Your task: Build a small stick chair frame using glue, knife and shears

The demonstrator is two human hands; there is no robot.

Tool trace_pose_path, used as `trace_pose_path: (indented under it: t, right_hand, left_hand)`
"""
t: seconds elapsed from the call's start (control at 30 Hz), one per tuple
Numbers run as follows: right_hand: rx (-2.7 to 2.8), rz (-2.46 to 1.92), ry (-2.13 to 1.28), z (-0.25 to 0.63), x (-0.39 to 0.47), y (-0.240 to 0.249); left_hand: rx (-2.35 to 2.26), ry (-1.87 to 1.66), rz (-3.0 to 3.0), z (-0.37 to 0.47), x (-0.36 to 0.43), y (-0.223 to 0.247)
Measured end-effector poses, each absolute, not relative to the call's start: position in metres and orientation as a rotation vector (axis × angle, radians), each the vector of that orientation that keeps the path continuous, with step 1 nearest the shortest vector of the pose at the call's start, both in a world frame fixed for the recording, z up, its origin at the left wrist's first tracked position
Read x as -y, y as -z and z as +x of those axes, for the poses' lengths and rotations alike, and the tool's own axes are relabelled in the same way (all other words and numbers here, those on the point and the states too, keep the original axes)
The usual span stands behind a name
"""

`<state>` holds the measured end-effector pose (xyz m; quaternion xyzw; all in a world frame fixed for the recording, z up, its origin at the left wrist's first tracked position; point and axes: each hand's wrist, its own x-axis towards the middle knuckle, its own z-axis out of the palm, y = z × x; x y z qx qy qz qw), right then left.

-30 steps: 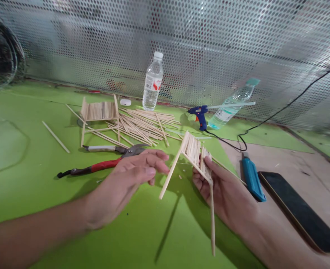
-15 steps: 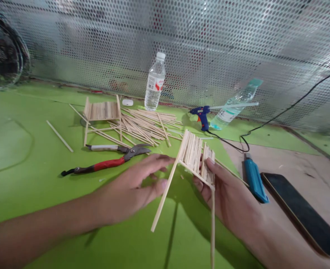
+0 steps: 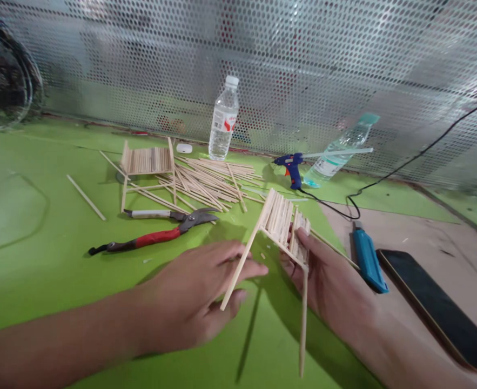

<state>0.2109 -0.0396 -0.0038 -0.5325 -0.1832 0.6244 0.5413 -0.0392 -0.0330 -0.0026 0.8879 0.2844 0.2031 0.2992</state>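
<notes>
My right hand (image 3: 335,286) grips a miniature chair made of thin wooden sticks (image 3: 277,219) by its slatted panel, thumb on top. There is a gap between the slats near the thumb. Two long stick legs point down toward me. My left hand (image 3: 193,297) is open, fingers stretched out under and behind the left leg; whether they touch it I cannot tell. A small wooden offcut (image 3: 263,256) lies on the green tabletop (image 3: 60,270) between my hands. Behind stands a similar slatted stick chair (image 3: 149,161), beside a heap of loose wooden sticks (image 3: 209,183).
Pruning shears (image 3: 177,232) lie open left of centre. A blue glue gun (image 3: 290,167) with a black cord stands near a tilted bottle (image 3: 339,154). Another water bottle (image 3: 224,121) stands upright. At right are a blue utility knife (image 3: 368,259) and a phone (image 3: 436,305). Perforated metal (image 3: 141,70) bounds the back.
My left hand has moved down and its index finger now reaches past the chair's left leg. The chair has tilted slightly, its leg ends rising in view. My right hand keeps its hold.
</notes>
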Motion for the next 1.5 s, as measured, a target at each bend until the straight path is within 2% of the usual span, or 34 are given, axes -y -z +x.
trace_pose_path:
  t: [0.17,0.43,0.73,1.0,1.2,1.33,1.5]
  right_hand:
    - [0.419,-1.210,-1.519,0.205,0.042,0.000]
    - [0.521,-1.194,-1.571,0.197,0.051,-0.005]
    - [0.441,-1.157,-1.549,0.204,0.042,0.003]
    - [0.399,-1.194,-1.488,0.207,0.037,0.001]
    - [0.412,-1.152,-1.549,0.199,0.043,-0.005]
    - [0.453,-1.126,-1.606,0.202,0.046,-0.004]
    - [0.426,-1.148,-1.621,0.209,0.044,0.003]
  left_hand:
    - [-0.998,-0.513,1.766,-0.038,0.035,0.011]
    - [-0.721,-0.359,1.293,-0.034,0.039,0.006]
    - [-0.786,-0.314,1.644,-0.034,0.034,-0.004]
    - [-0.765,-0.718,1.539,-0.031,0.037,0.002]
    - [-0.819,-0.650,1.188,-0.029,0.032,0.008]
    - [-0.689,-0.458,1.160,-0.027,0.031,0.016]
    - [-0.560,-0.189,1.295,-0.030,0.033,-0.010]
